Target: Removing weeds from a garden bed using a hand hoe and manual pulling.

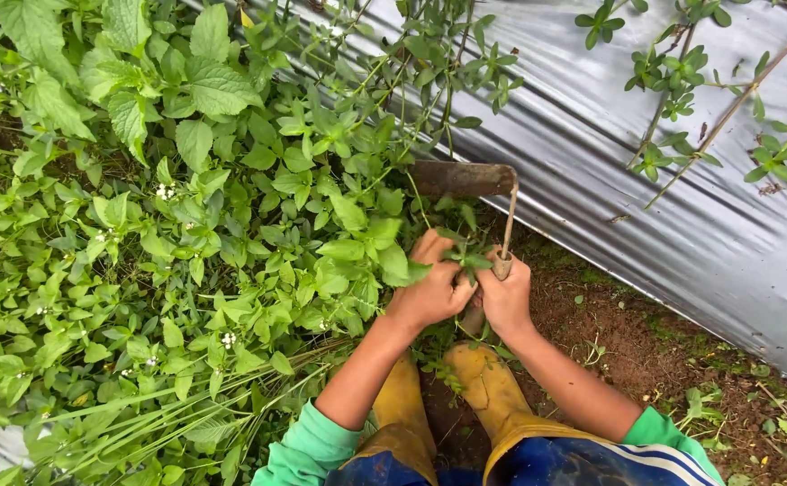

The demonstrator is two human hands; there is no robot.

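My left hand (431, 286) is closed around the stems of a leafy green weed (465, 256) at the edge of a thick weed patch (186, 225). Close beside it, my right hand (506, 297) grips the wooden handle (502, 265) of a small hand hoe. Its thin metal neck rises to a flat rusty blade (461, 178) that lies among the leaves just above both hands. The two hands nearly touch. Green sleeves cover my forearms' upper part.
Silver plastic mulch sheeting (646, 171) slopes across the upper right, with thin vines (682, 99) trailing over it. Bare brown soil (610, 333) lies right of my hands. My yellow rubber boots (488, 382) and blue trousers (583, 463) are at the bottom.
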